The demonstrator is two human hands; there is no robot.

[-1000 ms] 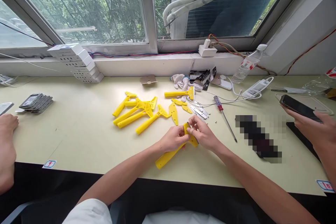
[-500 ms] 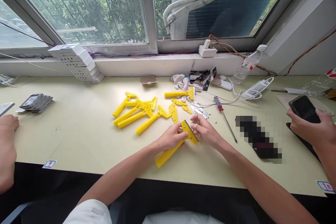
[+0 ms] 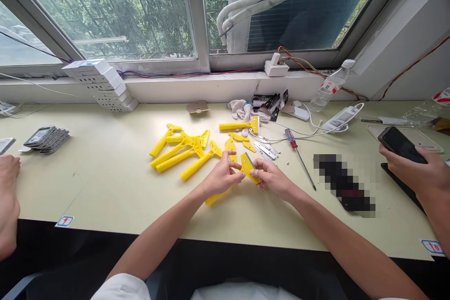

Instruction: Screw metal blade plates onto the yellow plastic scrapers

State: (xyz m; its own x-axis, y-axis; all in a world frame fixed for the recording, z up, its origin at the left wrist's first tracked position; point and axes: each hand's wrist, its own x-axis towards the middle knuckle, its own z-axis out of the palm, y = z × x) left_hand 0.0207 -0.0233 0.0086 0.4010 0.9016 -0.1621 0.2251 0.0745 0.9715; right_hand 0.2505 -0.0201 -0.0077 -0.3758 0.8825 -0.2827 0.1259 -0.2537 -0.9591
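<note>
With twelve o'clock straight ahead of the person, the held yellow scraper [image 3: 248, 165] was just above the table [image 3: 133, 187], its handle running back to eight o'clock and its grey-edged head facing two. The left hand [image 3: 223, 177] lay over the handle, forefinger raised and thumb apart from it near the neck; whether its hidden fingers gripped could not be told. The right hand [image 3: 270, 176] was closed in a pinch on the head's near corner, thumb on top.

From that scraper, a blurred dark object [image 3: 346, 185] lay between three and four o'clock, and a co-worker's hand [image 3: 427, 168] held a phone [image 3: 401, 144] farther out at three. A screwdriver [image 3: 298, 157] slanted between two and three. Several yellow scrapers [image 3: 181, 157] crowded together around ten. Metal blades [image 3: 266, 148] lay near one, small yellow plates [image 3: 239, 137] towards twelve. Beyond those, another scraper [image 3: 239, 125] rested just short of twelve, with a glove [image 3: 242, 108] behind it. A plastic bottle [image 3: 328, 89] stood farther off, between one and two.
</note>
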